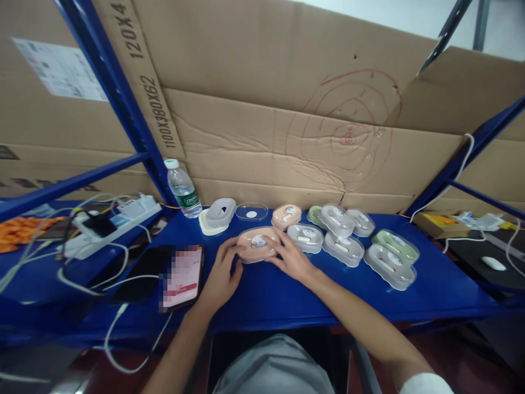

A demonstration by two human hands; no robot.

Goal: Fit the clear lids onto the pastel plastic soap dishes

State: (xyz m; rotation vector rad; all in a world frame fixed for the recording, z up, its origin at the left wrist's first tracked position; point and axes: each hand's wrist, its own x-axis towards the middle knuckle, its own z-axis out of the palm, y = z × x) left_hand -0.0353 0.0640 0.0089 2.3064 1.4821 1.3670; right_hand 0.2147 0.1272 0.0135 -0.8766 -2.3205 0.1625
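Observation:
A peach oval box with a clear lid rests on the blue table in front of me. My left hand grips its left end, with the fingertips on the rim and the thumb bent near the lower edge. From the right, my right hand holds the other end, its fingers reaching over the lid beside a round pale sticker. Close by stand a second peach box and a grey lidded box. A loose clear lid lies behind the held box.
Several grey and green lidded boxes spread to the right. At the back left are a grey oval part on a cream one and a water bottle. A phone, cables and a power strip lie left.

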